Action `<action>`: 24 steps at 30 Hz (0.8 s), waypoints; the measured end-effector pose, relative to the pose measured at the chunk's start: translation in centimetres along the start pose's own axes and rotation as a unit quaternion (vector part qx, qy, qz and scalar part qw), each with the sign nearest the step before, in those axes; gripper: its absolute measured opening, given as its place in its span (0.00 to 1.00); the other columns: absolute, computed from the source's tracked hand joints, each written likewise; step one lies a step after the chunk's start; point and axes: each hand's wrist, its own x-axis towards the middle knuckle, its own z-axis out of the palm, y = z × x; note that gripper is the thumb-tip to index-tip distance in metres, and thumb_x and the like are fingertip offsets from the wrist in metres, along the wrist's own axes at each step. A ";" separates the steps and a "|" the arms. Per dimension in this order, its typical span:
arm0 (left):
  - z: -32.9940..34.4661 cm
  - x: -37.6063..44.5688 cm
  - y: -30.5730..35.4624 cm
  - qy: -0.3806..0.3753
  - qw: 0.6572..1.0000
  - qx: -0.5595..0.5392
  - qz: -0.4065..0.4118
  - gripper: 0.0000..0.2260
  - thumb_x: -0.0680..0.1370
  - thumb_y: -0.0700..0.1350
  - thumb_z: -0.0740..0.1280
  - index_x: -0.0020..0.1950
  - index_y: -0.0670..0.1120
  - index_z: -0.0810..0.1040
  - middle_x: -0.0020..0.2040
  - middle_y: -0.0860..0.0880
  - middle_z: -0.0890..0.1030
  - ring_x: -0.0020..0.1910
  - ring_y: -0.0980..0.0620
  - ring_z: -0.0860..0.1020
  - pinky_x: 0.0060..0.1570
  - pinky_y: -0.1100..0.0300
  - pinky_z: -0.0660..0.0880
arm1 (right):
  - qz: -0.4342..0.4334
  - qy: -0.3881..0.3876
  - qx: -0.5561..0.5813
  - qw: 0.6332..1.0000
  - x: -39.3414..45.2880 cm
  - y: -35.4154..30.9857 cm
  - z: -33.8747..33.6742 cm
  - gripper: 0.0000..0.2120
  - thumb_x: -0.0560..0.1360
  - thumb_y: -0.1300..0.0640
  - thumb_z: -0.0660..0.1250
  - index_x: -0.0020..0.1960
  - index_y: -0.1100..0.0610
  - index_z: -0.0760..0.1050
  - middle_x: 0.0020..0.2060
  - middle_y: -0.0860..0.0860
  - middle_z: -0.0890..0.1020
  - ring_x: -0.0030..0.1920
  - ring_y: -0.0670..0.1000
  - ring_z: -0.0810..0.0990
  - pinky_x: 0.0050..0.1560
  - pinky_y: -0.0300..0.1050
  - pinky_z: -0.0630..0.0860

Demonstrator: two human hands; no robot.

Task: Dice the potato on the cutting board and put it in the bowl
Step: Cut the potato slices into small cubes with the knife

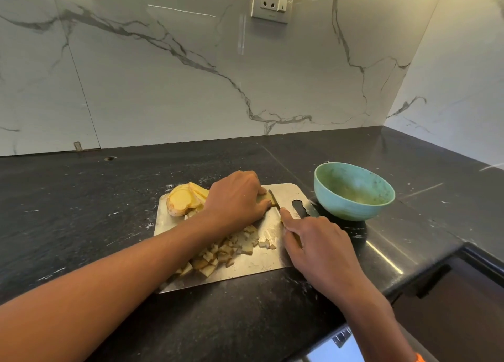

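On the metal cutting board (253,269) the left hand (237,198) curls its grip over a small stack of potato slices (268,198), pinning them down, while the right hand (317,241) wraps the knife (274,198) handle with its forefinger laid along the blade's back, the blade set against that stack. More slices (185,199) lie at the board's far left corner and diced pieces (223,252) are heaped near its front edge. The green bowl (354,192) stands on the dark counter (81,211) just beside the board's right end.

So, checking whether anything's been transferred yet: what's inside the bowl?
No potato pieces show in the bowl; the visible inside looks bare, with stains. Its near wall hides the near part of the bottom. The dice lie on the cutting board.
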 end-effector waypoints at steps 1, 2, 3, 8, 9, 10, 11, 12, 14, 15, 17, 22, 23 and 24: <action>-0.1 0.0 0.0 -0.001 1.000 -0.002 0.000 0.20 0.80 0.64 0.69 0.64 0.53 0.84 0.58 0.57 0.81 0.57 0.55 0.78 0.51 0.53 0.81 | -0.001 0.002 0.004 1.000 -0.4 0.0 -0.1 0.23 0.85 0.48 0.55 0.79 0.44 0.65 0.46 0.45 0.82 0.46 0.48 0.76 0.48 0.50 0.75; -0.2 -0.1 0.0 -0.001 1.000 -0.003 0.000 0.20 0.80 0.64 0.69 0.64 0.53 0.84 0.58 0.57 0.80 0.57 0.56 0.78 0.50 0.53 0.81 | 0.000 0.005 0.008 1.000 -0.9 0.1 -0.3 0.23 0.84 0.48 0.56 0.79 0.44 0.66 0.46 0.45 0.83 0.46 0.47 0.77 0.48 0.51 0.76; -0.3 -0.1 0.0 0.000 1.000 -0.004 0.000 0.20 0.80 0.64 0.69 0.64 0.53 0.84 0.58 0.57 0.81 0.57 0.56 0.78 0.50 0.54 0.80 | 0.001 0.008 0.013 1.000 -1.4 0.1 -0.4 0.23 0.84 0.48 0.56 0.79 0.43 0.66 0.46 0.45 0.83 0.46 0.47 0.77 0.47 0.51 0.76; -0.5 -0.2 0.2 -0.006 1.000 -0.005 -0.007 0.21 0.79 0.64 0.68 0.66 0.54 0.84 0.60 0.56 0.81 0.60 0.54 0.77 0.50 0.53 0.80 | 0.006 0.019 0.030 0.999 -3.1 0.0 -0.6 0.22 0.84 0.48 0.57 0.78 0.42 0.66 0.40 0.44 0.82 0.43 0.47 0.76 0.46 0.51 0.76; -0.5 -0.3 0.2 -0.004 1.000 -0.004 -0.008 0.21 0.79 0.64 0.68 0.67 0.54 0.84 0.60 0.56 0.81 0.60 0.54 0.77 0.51 0.52 0.80 | 0.007 0.023 0.029 0.999 -3.3 0.0 -0.6 0.22 0.84 0.47 0.57 0.78 0.42 0.66 0.40 0.44 0.81 0.42 0.47 0.76 0.46 0.51 0.76; -0.5 -0.3 0.1 -0.002 1.000 -0.002 -0.008 0.21 0.79 0.64 0.69 0.67 0.54 0.83 0.60 0.56 0.81 0.60 0.53 0.77 0.51 0.51 0.80 | 0.008 0.027 0.028 0.999 -3.4 0.0 -0.7 0.23 0.84 0.47 0.57 0.78 0.41 0.66 0.39 0.44 0.80 0.42 0.47 0.76 0.46 0.51 0.76; -0.4 -0.3 0.1 0.001 1.000 -0.001 -0.009 0.21 0.79 0.65 0.69 0.67 0.55 0.83 0.60 0.56 0.81 0.60 0.53 0.77 0.51 0.51 0.81 | 0.010 0.030 0.028 0.999 -3.6 -0.1 -0.6 0.23 0.84 0.47 0.57 0.78 0.41 0.66 0.39 0.43 0.80 0.42 0.47 0.75 0.45 0.51 0.76; -0.3 -0.3 0.1 0.003 1.000 -0.002 -0.010 0.22 0.79 0.65 0.69 0.67 0.55 0.83 0.60 0.56 0.81 0.60 0.54 0.77 0.51 0.51 0.81 | 0.011 0.033 0.028 0.999 -3.7 -0.1 -0.6 0.23 0.84 0.46 0.57 0.78 0.41 0.66 0.38 0.43 0.80 0.42 0.47 0.75 0.45 0.50 0.76; -0.3 -0.3 0.1 0.005 1.000 -0.008 -0.013 0.22 0.79 0.65 0.69 0.67 0.54 0.83 0.60 0.56 0.81 0.59 0.54 0.77 0.50 0.53 0.80 | 0.015 0.040 0.040 0.998 -3.8 -0.1 -0.5 0.22 0.83 0.46 0.58 0.77 0.41 0.68 0.36 0.43 0.80 0.39 0.46 0.76 0.41 0.49 0.77; -0.4 -0.3 0.1 0.006 1.000 -0.009 -0.013 0.22 0.79 0.65 0.69 0.67 0.54 0.83 0.60 0.57 0.81 0.59 0.54 0.77 0.50 0.53 0.80 | 0.018 0.048 0.050 0.997 -3.9 -0.2 -0.4 0.22 0.83 0.46 0.59 0.76 0.42 0.69 0.34 0.43 0.79 0.37 0.45 0.76 0.39 0.49 0.77; -0.4 -0.3 0.0 0.007 1.000 -0.014 -0.012 0.23 0.78 0.66 0.70 0.68 0.54 0.83 0.61 0.57 0.81 0.59 0.54 0.78 0.50 0.55 0.79 | 0.027 0.079 0.063 0.995 -3.8 -0.4 -0.3 0.21 0.82 0.48 0.62 0.75 0.44 0.72 0.29 0.43 0.77 0.32 0.45 0.75 0.34 0.48 0.76; -0.7 -0.2 -0.4 0.014 0.999 -0.020 -0.030 0.23 0.76 0.67 0.71 0.64 0.54 0.85 0.58 0.57 0.83 0.56 0.54 0.79 0.50 0.52 0.81 | 0.030 0.105 0.037 0.993 -1.9 -1.0 -0.2 0.21 0.83 0.50 0.61 0.76 0.45 0.71 0.30 0.44 0.78 0.33 0.46 0.75 0.35 0.49 0.74; -0.7 -0.2 -0.5 0.014 0.999 -0.022 -0.032 0.23 0.76 0.67 0.71 0.63 0.54 0.85 0.57 0.57 0.83 0.55 0.55 0.79 0.50 0.52 0.81 | 0.025 0.097 0.033 0.994 -1.4 -1.1 -0.1 0.22 0.83 0.49 0.60 0.76 0.44 0.70 0.32 0.45 0.80 0.35 0.47 0.76 0.37 0.50 0.75; -0.7 -0.2 -0.5 0.013 0.999 -0.024 -0.032 0.22 0.76 0.66 0.72 0.63 0.53 0.86 0.56 0.57 0.83 0.54 0.55 0.79 0.49 0.52 0.82 | 0.022 0.089 0.029 0.995 -0.8 -1.1 -0.1 0.22 0.84 0.49 0.59 0.77 0.44 0.70 0.35 0.45 0.81 0.37 0.48 0.76 0.38 0.50 0.75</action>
